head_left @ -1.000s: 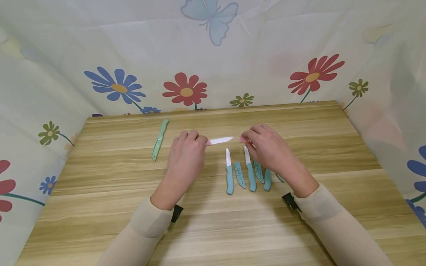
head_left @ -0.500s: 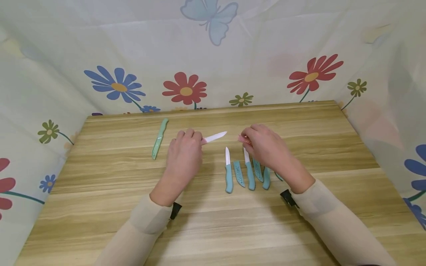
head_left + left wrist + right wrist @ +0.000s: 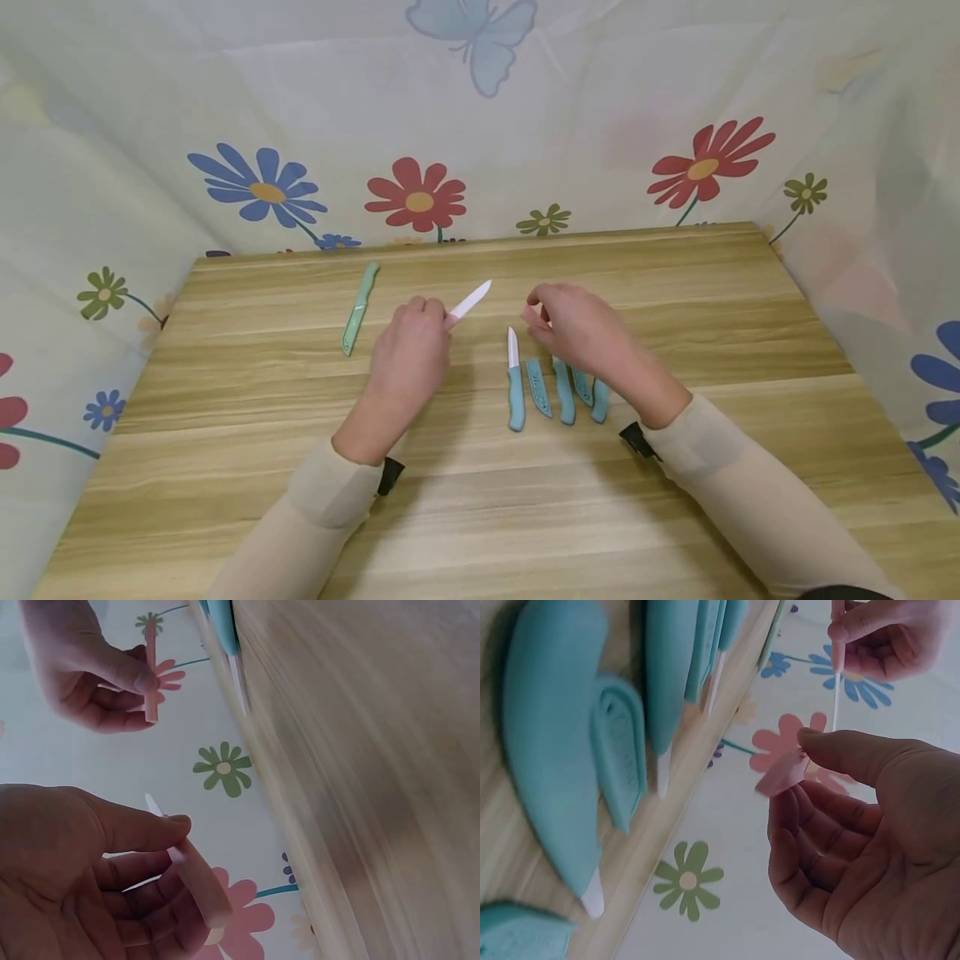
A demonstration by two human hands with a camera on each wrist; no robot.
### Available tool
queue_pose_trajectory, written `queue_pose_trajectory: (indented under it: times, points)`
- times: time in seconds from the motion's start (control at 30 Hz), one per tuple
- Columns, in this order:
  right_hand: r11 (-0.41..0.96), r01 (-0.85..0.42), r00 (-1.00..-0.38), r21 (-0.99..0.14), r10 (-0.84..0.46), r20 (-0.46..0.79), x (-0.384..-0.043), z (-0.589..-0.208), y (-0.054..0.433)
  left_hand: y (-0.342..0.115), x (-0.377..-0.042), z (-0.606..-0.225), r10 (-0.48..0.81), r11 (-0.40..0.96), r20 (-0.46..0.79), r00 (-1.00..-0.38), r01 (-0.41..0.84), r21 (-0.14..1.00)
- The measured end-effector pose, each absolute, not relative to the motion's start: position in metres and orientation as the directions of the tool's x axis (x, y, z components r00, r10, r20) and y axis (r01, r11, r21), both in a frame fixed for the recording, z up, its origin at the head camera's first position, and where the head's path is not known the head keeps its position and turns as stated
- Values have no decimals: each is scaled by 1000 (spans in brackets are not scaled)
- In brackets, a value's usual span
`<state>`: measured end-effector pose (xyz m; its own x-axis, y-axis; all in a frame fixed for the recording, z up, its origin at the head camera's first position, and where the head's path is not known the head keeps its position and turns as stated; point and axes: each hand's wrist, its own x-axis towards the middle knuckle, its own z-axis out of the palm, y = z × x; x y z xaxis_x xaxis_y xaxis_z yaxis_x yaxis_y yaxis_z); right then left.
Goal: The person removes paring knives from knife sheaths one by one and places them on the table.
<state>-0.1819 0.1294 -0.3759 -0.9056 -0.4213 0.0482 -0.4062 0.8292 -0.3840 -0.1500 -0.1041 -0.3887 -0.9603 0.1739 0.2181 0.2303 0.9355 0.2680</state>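
In the head view my left hand holds a knife with a white blade, the tip pointing away and to the right. Its pink handle lies between thumb and fingers in the left wrist view. Across a small gap, my right hand pinches a pink blade sheath. That sheath sits between thumb and fingertips in the right wrist view. Knife and sheath are apart, both raised above the table. Below them lies a bare blue-handled knife, with a blue sheath beside it.
More blue items lie under my right hand: a second knife, another sheath and a third handle, partly hidden. A green sheathed knife rests to the left on the wooden table. A flowered curtain stands behind.
The knife in my left hand has turned from nearly crosswise to pointing away, its tip moving left. My right hand has come slightly left with the sheath, covering more of the blue knives.
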Motion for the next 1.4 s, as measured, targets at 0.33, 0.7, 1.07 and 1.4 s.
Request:
queue_pose_trajectory:
  times: [0.33,0.7,1.07,1.4]
  points:
    - [809,-308,-911,-501,-402,-88,-175,-382,107,-106,-145,-395,167,902,174,-970,222,370]
    - [820,-238,-897,-521,-391,-205,-165,-391,83,-102,-137,-404,177,887,93,-980,200,416]
    - [844,-262,-889,-468,-399,-224,-158,-400,63,-101,-127,-415,216,895,78,-973,229,384]
    - [865,-310,-882,-395,-417,-220,-153,-405,50,-94,-124,-417,205,900,14,-979,194,390]
